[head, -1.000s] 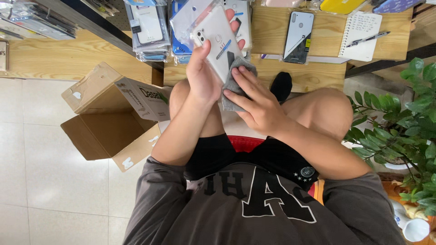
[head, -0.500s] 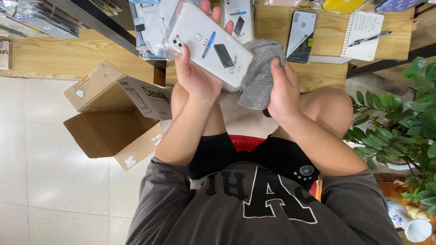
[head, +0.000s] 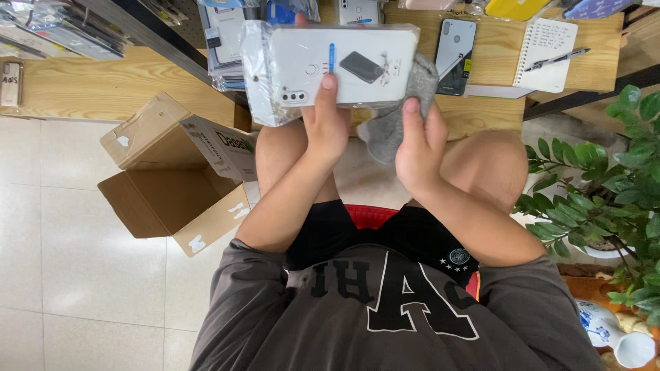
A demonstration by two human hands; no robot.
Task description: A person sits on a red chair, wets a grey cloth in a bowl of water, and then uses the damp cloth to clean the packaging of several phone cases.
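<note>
Gripping white packaged phone case (head: 344, 65), left hand (head: 326, 124) closed, thumb on front; right hand (head: 419, 148) clutching grey cloth (head: 395, 120) against case's right end.

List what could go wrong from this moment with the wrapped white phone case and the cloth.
1. The left hand holds the wrapped white phone case mostly by thumb and fingers at one edge; the slick plastic wrap could slip from that grip and drop toward the tiled floor.
2. The grey cloth hangs loosely from the right hand and may fall.
3. The case is raised near the stacked packages on the wooden shelf; a swing could knock them.
</note>
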